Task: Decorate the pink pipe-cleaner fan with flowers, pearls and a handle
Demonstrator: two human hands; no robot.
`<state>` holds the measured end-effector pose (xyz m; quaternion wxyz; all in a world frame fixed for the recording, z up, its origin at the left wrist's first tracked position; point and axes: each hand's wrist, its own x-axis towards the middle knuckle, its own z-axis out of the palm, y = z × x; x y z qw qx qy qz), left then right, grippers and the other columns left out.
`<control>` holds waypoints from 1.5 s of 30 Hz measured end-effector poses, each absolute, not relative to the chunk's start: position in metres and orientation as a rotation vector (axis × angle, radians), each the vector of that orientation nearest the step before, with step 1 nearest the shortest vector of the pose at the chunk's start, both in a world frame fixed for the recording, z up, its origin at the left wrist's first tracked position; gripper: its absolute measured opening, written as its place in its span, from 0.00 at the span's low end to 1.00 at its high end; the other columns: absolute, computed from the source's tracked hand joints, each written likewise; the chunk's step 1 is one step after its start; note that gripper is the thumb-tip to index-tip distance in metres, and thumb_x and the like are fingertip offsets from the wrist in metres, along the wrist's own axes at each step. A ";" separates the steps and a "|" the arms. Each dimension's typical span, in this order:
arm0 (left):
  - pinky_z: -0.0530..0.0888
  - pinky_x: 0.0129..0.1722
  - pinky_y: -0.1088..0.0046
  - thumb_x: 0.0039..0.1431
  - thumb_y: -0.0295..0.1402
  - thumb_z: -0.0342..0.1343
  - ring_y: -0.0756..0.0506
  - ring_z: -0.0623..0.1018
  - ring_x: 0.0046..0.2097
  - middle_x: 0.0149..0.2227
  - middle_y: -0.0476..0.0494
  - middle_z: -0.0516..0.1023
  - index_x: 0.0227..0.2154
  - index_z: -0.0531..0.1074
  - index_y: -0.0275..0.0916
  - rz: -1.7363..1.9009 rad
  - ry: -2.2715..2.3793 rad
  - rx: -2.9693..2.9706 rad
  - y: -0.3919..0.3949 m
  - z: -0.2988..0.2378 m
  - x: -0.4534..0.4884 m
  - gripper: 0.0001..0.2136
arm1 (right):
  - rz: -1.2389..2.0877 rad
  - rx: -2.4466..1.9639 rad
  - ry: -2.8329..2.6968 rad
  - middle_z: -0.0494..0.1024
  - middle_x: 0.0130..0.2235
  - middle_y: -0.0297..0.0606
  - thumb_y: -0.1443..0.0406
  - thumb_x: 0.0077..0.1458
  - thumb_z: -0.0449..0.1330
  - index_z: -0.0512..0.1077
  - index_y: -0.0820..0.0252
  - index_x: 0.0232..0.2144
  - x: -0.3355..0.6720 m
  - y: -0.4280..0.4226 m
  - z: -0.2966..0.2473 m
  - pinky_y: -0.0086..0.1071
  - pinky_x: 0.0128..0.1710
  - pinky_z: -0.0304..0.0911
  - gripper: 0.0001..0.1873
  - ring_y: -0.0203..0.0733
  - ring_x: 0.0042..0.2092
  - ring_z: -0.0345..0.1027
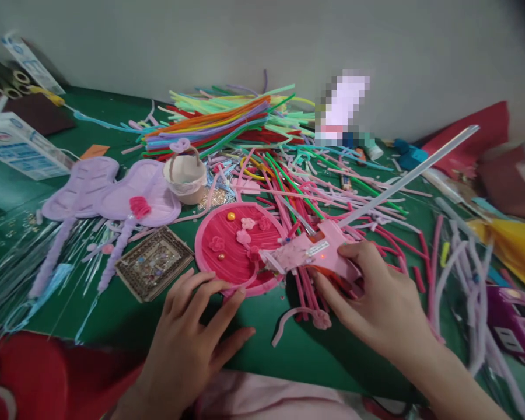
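Observation:
My right hand (371, 297) is closed round a pink hot glue gun (332, 248) with a long clear glue stick (411, 175) rising from its back. The gun's nozzle points left, over a round pink craft disc (214, 262) decorated with small pink flowers (244, 236) and gold beads (231, 216). My left hand (201, 321) has its fingers spread, and their tips rest at the disc's lower edge. Below the gun, a pink pipe-cleaner flower with a stem (321, 319) lies on the table.
Colourful pipe cleaners (214, 125) heap up at the back, with loose pink ones around the disc. Two lilac butterfly-shaped pieces (85, 189), a decorated box (154, 262) and a small white basket (186, 178) stand left. A purple object (514, 321) lies right on the green table (284, 356).

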<state>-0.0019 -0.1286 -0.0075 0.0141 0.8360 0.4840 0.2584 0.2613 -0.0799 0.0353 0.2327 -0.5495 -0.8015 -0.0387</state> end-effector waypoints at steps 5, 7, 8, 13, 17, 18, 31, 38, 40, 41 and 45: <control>0.67 0.54 0.51 0.61 0.36 0.60 0.35 0.70 0.53 0.46 0.38 0.74 0.47 0.74 0.39 0.856 1.482 2.585 -0.129 -0.012 -0.003 0.13 | -0.103 -1.474 -2.255 0.74 0.27 0.32 0.60 0.60 0.56 0.61 0.56 0.40 0.256 -0.082 0.035 0.28 0.18 0.56 0.09 0.34 0.16 0.61; 0.68 0.54 0.51 0.61 0.34 0.61 0.36 0.70 0.53 0.46 0.38 0.74 0.48 0.73 0.38 0.895 1.471 2.580 -0.129 -0.013 -0.003 0.13 | -0.094 -1.456 -2.276 0.74 0.26 0.31 0.61 0.60 0.56 0.61 0.56 0.40 0.254 -0.082 0.036 0.28 0.17 0.54 0.08 0.33 0.16 0.59; 0.68 0.54 0.51 0.60 0.33 0.61 0.36 0.70 0.53 0.46 0.38 0.73 0.48 0.73 0.38 0.903 1.470 2.575 -0.129 -0.014 -0.003 0.14 | -0.089 -1.451 -2.285 0.73 0.26 0.30 0.62 0.60 0.56 0.60 0.56 0.39 0.253 -0.082 0.036 0.28 0.17 0.54 0.08 0.33 0.16 0.59; 0.68 0.54 0.52 0.61 0.33 0.60 0.37 0.70 0.52 0.46 0.39 0.73 0.47 0.73 0.39 0.894 1.509 2.538 -0.128 -0.014 -0.001 0.12 | -0.090 -1.440 -2.328 0.73 0.25 0.30 0.64 0.60 0.55 0.60 0.55 0.39 0.252 -0.083 0.038 0.28 0.17 0.53 0.07 0.34 0.16 0.60; 0.67 0.56 0.52 0.61 0.34 0.59 0.36 0.70 0.53 0.46 0.39 0.73 0.47 0.74 0.40 0.839 1.530 2.536 -0.127 -0.014 0.000 0.12 | -0.126 -1.422 -2.353 0.72 0.24 0.29 0.65 0.59 0.55 0.60 0.55 0.40 0.250 -0.082 0.038 0.28 0.18 0.52 0.07 0.35 0.16 0.60; 0.67 0.56 0.52 0.61 0.34 0.59 0.36 0.70 0.53 0.45 0.39 0.73 0.47 0.74 0.40 0.836 1.530 2.540 -0.127 -0.014 0.000 0.12 | -0.132 -1.412 -2.362 0.72 0.24 0.29 0.65 0.59 0.54 0.60 0.55 0.40 0.249 -0.082 0.039 0.28 0.18 0.52 0.07 0.36 0.17 0.61; 0.67 0.56 0.53 0.62 0.33 0.58 0.37 0.71 0.53 0.45 0.39 0.74 0.48 0.74 0.40 0.868 1.523 2.510 -0.128 -0.014 -0.001 0.13 | -0.213 -1.438 -2.383 0.69 0.22 0.26 0.67 0.59 0.56 0.61 0.54 0.40 0.253 -0.086 0.048 0.29 0.18 0.48 0.08 0.34 0.15 0.55; 0.67 0.56 0.52 0.61 0.32 0.58 0.36 0.70 0.54 0.47 0.38 0.73 0.50 0.74 0.42 0.853 1.489 2.530 -0.128 -0.014 -0.003 0.14 | -0.230 -1.394 -2.410 0.67 0.21 0.26 0.70 0.58 0.55 0.61 0.54 0.40 0.252 -0.089 0.046 0.29 0.18 0.49 0.09 0.35 0.16 0.56; 0.67 0.55 0.52 0.61 0.32 0.57 0.35 0.70 0.54 0.46 0.38 0.73 0.50 0.74 0.43 0.840 1.495 2.530 -0.128 -0.014 -0.002 0.14 | -0.227 -1.387 -2.412 0.69 0.23 0.28 0.70 0.59 0.55 0.62 0.54 0.40 0.252 -0.090 0.047 0.29 0.18 0.49 0.08 0.35 0.17 0.59; 0.67 0.55 0.51 0.62 0.32 0.57 0.35 0.70 0.53 0.46 0.38 0.72 0.51 0.74 0.43 0.837 1.498 2.534 -0.127 -0.014 -0.001 0.14 | -0.233 -1.389 -2.405 0.70 0.24 0.29 0.69 0.59 0.55 0.62 0.55 0.40 0.252 -0.090 0.048 0.30 0.18 0.49 0.08 0.36 0.18 0.60; 0.67 0.56 0.50 0.61 0.32 0.58 0.36 0.69 0.53 0.46 0.38 0.71 0.50 0.74 0.42 0.827 1.511 2.561 -0.126 -0.015 0.001 0.15 | -0.282 -1.405 -2.360 0.73 0.26 0.31 0.68 0.59 0.57 0.61 0.55 0.40 0.249 -0.089 0.048 0.30 0.18 0.49 0.08 0.35 0.18 0.60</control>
